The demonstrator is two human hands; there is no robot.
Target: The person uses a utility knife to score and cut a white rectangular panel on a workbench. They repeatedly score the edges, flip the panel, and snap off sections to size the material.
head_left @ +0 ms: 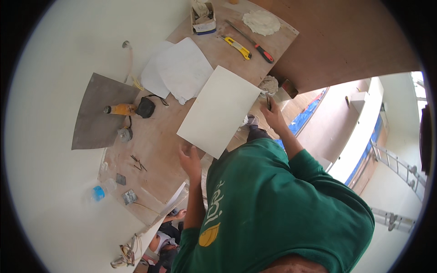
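A white rectangular board [220, 112] lies over the edge of the brown worktable [157, 157] in front of me. My left hand [190, 160] is at the board's lower-left edge, thumb and fingers apart, fingertips against or just under that edge. Beyond the opposite side, near the right corner, my right hand [274, 116] is closed around a slim dark tool [268, 103] whose kind I cannot make out. Farther back on the table lie a yellow utility knife [237, 48] and a long saw-like blade tool with a red and black handle [262, 52].
White sheets [182, 68], an orange-bodied power tool [125, 109], a small box [203, 18] and a white paste patch [261, 22] are on the table. A bottle [102, 190] stands left. Another person [166, 243] is low at the front left. Ladders [400, 168] are right.
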